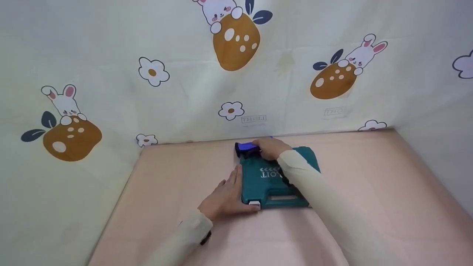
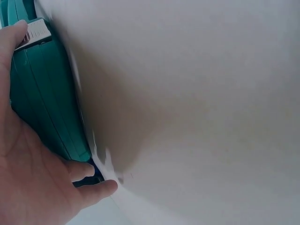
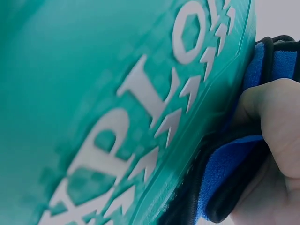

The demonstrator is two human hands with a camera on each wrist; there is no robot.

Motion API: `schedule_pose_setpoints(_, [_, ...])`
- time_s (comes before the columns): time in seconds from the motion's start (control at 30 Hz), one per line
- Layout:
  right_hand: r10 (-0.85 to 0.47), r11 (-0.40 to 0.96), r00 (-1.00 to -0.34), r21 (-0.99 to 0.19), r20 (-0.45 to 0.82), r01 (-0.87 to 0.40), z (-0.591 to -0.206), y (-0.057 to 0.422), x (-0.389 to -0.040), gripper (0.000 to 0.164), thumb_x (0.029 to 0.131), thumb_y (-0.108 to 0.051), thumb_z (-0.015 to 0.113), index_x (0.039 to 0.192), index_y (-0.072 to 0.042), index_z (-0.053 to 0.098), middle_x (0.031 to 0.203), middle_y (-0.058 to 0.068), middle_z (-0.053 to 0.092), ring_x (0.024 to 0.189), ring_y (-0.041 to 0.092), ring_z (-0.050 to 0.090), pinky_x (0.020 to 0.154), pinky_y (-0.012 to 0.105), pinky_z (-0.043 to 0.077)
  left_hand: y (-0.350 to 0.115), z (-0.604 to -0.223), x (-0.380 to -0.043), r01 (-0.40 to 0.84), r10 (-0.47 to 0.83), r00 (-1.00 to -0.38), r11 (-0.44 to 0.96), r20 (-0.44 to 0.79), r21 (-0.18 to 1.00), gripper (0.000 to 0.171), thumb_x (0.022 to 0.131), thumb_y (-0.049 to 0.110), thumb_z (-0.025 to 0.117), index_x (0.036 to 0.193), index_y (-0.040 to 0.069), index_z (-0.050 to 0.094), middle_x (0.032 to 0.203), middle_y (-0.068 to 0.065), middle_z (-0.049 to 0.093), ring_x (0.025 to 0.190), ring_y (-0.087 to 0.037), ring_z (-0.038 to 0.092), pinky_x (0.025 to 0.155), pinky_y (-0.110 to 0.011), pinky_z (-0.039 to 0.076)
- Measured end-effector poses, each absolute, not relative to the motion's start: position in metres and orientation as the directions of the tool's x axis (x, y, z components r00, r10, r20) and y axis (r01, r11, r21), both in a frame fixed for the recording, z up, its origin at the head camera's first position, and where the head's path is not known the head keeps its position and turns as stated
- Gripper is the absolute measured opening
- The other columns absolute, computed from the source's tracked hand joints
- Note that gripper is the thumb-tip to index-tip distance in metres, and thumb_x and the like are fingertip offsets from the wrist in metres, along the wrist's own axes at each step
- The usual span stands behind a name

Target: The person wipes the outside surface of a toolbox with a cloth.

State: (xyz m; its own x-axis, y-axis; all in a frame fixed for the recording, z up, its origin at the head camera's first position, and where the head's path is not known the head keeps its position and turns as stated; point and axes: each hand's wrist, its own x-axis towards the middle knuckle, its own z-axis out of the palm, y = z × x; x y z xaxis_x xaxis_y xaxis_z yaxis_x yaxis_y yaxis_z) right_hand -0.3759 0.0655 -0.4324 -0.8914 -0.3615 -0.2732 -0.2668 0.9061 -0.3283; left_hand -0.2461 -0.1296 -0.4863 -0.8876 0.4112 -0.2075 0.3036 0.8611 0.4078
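Observation:
A teal plastic case (image 1: 255,186) with white lettering and a carry handle lies flat on the table. My left hand (image 1: 226,196) rests along the case's left side with straight fingers. In the left wrist view, its thumb touches a white latch (image 2: 38,32) at the corner. A folded blue cloth (image 3: 229,164) with black edging is gripped by my right hand (image 1: 273,147) at the far edge of the case. The right wrist view shows the thumb and fingers curled round the cloth, against the side of the case. My right forearm hides part of the lid.
The table (image 1: 177,173) has a pale pink cover. Behind it and at both sides hang white sheets (image 1: 184,96) printed with rabbits, fruit and flowers. The back sheet meets the table just beyond the case.

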Motion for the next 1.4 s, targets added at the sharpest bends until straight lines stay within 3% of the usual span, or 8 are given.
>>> schedule_pose_setpoints(0.37, [-0.403,0.886,-0.867,-0.363,-0.294,-0.289,-0.432,0.083,-0.380,0.048,0.104,-0.009,0.056,0.151,-0.019,0.052,0.143,0.008,0.056,0.121,0.030,0.055,0.109,0.052,0.036,-0.127,-0.489,-0.245,0.299,0.410,-0.891,0.855,-0.198,0.423,0.143,0.068,0.088,0.063,0.161,0.014,-0.016,0.169,-0.011,-0.001,0.149,-0.030,0.022,0.117,-0.054,0.017])
schedule_pose_setpoints(0.63, [-0.405,0.896,-0.861,-0.319,-0.307,-0.308,-0.425,0.100,-0.380,0.039,0.103,-0.004,0.055,0.140,-0.013,0.062,0.122,0.010,0.063,0.106,0.030,0.057,0.100,0.048,0.046,-0.126,-0.489,-0.245,0.301,0.409,-0.891,0.857,-0.196,0.419,0.142,0.069,0.087,0.064,0.161,0.012,-0.015,0.169,-0.010,-0.003,0.150,-0.029,0.019,0.117,-0.054,0.018])
schedule_pose_setpoints(0.83, [-0.372,0.904,-0.871,-0.337,-0.320,-0.262,-0.423,0.115,-0.379,0.041,0.102,-0.005,0.056,0.141,-0.015,0.061,0.122,0.010,0.062,0.107,0.032,0.057,0.098,0.050,0.046,-0.126,-0.488,-0.244,0.283,0.399,-0.896,0.852,-0.197,0.441,0.143,0.068,0.087,0.065,0.161,0.015,-0.016,0.169,-0.006,-0.005,0.148,-0.033,0.026,0.116,-0.053,0.022])
schedule_pose_setpoints(1.0, [-0.352,0.907,-0.876,-0.353,-0.328,-0.232,-0.424,0.126,-0.381,0.039,0.102,-0.007,0.059,0.140,-0.016,0.062,0.120,0.009,0.063,0.107,0.031,0.057,0.098,0.050,0.046,-0.127,-0.490,-0.243,0.282,0.416,-0.891,0.823,-0.184,0.494,0.143,0.070,0.083,0.069,0.161,0.012,-0.017,0.169,-0.010,0.002,0.145,-0.034,0.031,0.113,-0.051,0.031])
schedule_pose_setpoints(1.2, [-0.343,0.892,-0.881,-0.407,-0.325,-0.197,-0.423,0.142,-0.382,0.037,0.102,-0.009,0.059,0.138,-0.019,0.062,0.119,0.006,0.063,0.107,0.031,0.058,0.101,0.053,0.045,-0.128,-0.490,-0.243,0.295,0.449,-0.881,0.769,-0.152,0.567,0.143,0.072,0.076,0.073,0.159,0.009,-0.019,0.169,-0.010,-0.001,0.146,-0.031,0.030,0.113,-0.048,0.030])
schedule_pose_setpoints(1.4, [-0.374,0.886,-0.876,-0.397,-0.304,-0.240,-0.422,0.159,-0.385,0.033,0.102,-0.006,0.055,0.132,-0.014,0.066,0.115,0.009,0.065,0.103,0.032,0.059,0.098,0.052,0.046,-0.127,-0.491,-0.243,0.284,0.445,-0.882,0.764,-0.154,0.579,0.143,0.073,0.075,0.074,0.159,0.010,-0.019,0.169,-0.010,-0.002,0.146,-0.031,0.030,0.114,-0.048,0.030])
